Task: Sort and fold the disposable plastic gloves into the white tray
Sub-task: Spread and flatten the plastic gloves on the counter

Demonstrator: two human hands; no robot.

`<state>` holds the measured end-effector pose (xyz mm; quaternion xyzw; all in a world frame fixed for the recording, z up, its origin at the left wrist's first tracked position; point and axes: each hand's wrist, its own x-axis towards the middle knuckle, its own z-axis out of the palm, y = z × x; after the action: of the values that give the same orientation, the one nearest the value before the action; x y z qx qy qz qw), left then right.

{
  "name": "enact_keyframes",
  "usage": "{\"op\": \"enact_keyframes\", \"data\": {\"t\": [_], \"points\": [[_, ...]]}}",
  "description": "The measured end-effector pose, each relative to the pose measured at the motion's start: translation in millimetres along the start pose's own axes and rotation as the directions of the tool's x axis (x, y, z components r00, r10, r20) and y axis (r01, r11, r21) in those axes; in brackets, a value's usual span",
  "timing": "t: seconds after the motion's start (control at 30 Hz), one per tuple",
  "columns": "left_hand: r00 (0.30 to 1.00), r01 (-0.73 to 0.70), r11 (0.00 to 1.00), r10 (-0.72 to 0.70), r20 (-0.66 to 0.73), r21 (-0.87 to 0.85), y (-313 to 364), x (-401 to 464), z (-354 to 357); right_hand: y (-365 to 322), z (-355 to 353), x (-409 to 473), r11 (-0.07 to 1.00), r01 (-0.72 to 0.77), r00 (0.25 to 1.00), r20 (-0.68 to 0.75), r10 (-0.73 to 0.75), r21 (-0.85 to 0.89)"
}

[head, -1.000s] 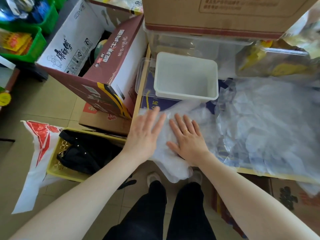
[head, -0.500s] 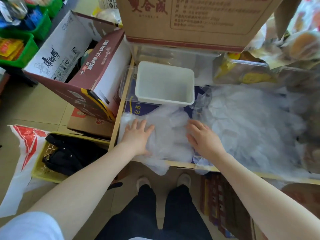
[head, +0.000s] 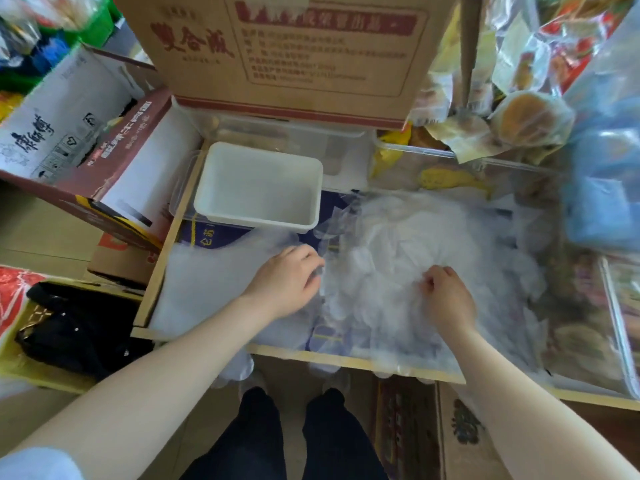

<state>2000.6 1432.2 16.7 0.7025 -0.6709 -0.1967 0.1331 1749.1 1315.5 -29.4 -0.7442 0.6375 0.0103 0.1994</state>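
Disposable plastic gloves [head: 415,258] lie in a loose translucent heap on the shelf surface, directly to the right of the white tray [head: 258,221] and spreading toward me from it; I take the tray as my reference point throughout. The tray sits upright with nothing inside it that I can see. On the near side of the tray, a flattened glove layer [head: 207,282] lies spread out, its near edge drooping over the wooden front rim [head: 346,360] of the shelf. My left hand [head: 285,284] rests just near of the tray's front right corner, at the boundary between the flattened layer and the heap; its fingers are curled down into the plastic, and I judge them to be gripping film at the heap's edge, though blur hides the fingertips. My right hand [head: 446,297] is farther right of the tray, over the middle of the heap, with fingers bent and the tips drawn together, pinching a fold of glove plastic. Behind the tray stands a large brown cardboard box [head: 294,50] with red printing, resting on a clear plastic container [head: 277,133]. To the left of the tray, an open maroon and white carton [head: 104,147] leans beyond the shelf. Far right of the tray, clear bags of packaged food [head: 526,123] are stacked. The whole frame is motion-blurred.
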Motion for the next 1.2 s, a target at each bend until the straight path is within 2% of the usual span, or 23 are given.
{"op": "enact_keyframes", "data": {"t": [0.07,0.1,0.17,0.23,0.3,0.37,0.43,0.47,0.5,0.53,0.63,0.7,0.8,0.93,1.03,1.13,1.2], "points": [[1.000,0.027,0.991,-0.025,0.016,-0.133,22,18,5,2,-7,4,0.998,0.052,0.998,-0.018,-0.052,0.018],[0.998,0.055,0.978,-0.053,0.017,-0.200,34,27,7,2,-13,4,0.992,0.125,0.990,-0.064,-0.123,0.027],[0.983,0.181,0.912,-0.174,0.052,-0.368,57,49,8,4,-24,-1,0.941,0.336,0.923,-0.183,-0.337,-0.038],[0.936,0.342,0.791,-0.337,0.104,-0.508,74,71,10,7,-30,-8,0.876,0.461,0.836,-0.261,-0.482,-0.140],[0.876,0.474,0.734,-0.450,0.176,-0.486,83,90,15,12,-32,-13,0.818,0.522,0.773,-0.271,-0.573,-0.241],[0.843,0.536,0.739,-0.495,0.210,-0.407,84,102,24,19,-31,-11,0.754,0.576,0.713,-0.257,-0.653,-0.316],[0.825,0.554,0.690,-0.530,0.197,-0.466,82,108,36,28,-27,-10,0.676,0.661,0.659,-0.179,-0.731,-0.327],[0.815,0.558,0.657,-0.549,0.185,-0.507,81,110,42,33,-25,-9,0.655,0.702,0.648,-0.130,-0.750,-0.280],[0.807,0.558,0.632,-0.564,0.174,-0.538,82,110,45,36,-24,-9,0.666,0.714,0.661,-0.103,-0.743,-0.216],[0.810,0.546,0.613,-0.562,0.170,-0.571,84,109,45,39,-25,-8,0.721,0.679,0.715,-0.097,-0.692,-0.138],[0.897,0.369,0.637,-0.434,0.081,-0.677,90,102,39,41,-34,4,0.902,0.393,0.918,-0.138,-0.372,0.179],[0.931,0.279,0.653,-0.365,0.031,-0.704,93,97,33,34,-46,18,0.895,0.210,0.978,-0.091,-0.189,0.393],[0.949,0.185,0.611,-0.313,-0.021,-0.769,96,91,24,19,-61,38,0.753,0.081,0.995,-0.013,-0.096,0.653],[0.959,0.101,0.522,-0.277,-0.056,-0.847,96,82,12,6,-77,50,0.617,0.122,0.988,-0.034,-0.153,0.777],[0.947,0.140,0.504,-0.320,-0.033,-0.853,86,72,7,2,-89,49,0.496,0.144,0.985,-0.076,-0.155,0.856],[0.939,0.292,0.519,-0.316,0.137,-0.803,62,55,5,-3,-98,42,0.542,0.173,0.975,-0.066,-0.210,0.823],[0.919,0.383,0.608,-0.325,0.223,-0.695,50,44,-1,-6,-102,39,0.620,0.217,0.959,-0.045,-0.280,0.754]]}}
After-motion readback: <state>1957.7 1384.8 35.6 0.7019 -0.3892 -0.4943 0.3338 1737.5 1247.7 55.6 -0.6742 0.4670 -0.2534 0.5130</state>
